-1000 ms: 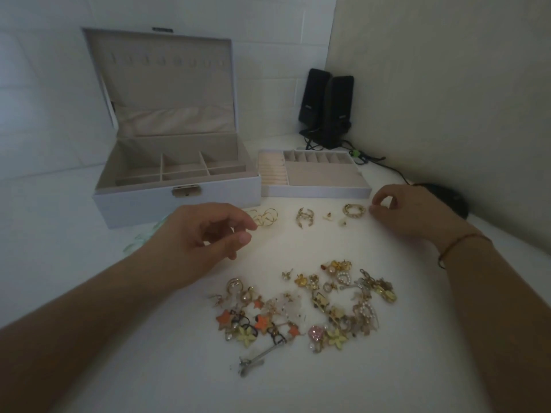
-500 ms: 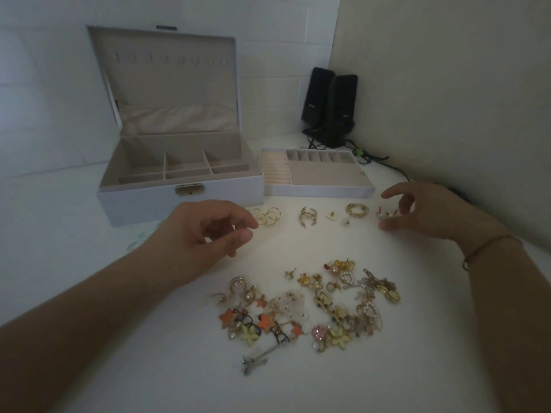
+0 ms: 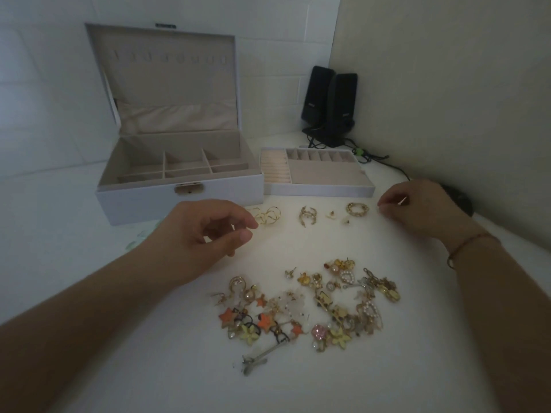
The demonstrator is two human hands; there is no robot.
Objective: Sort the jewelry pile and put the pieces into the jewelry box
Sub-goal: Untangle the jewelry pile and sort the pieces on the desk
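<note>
Jewelry pile (image 3: 307, 308) lies near you on the surface — your right hand (image 3: 417, 208) has re-closed its grip, pinching a small earring (image 3: 402, 201) beside the sorted row, while your left hand (image 3: 205, 234) hovers loosely curled, empty.

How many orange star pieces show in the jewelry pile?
4 that I can make out, all in the pile's left part: a small star uppermost, one at the left edge, one mid-pile, one further right. Others may lie buried.

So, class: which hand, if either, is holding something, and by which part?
The right hand pinches a small pale piece between its fingertips; which part it grips is too small to tell. The left hand holds nothing.
</note>
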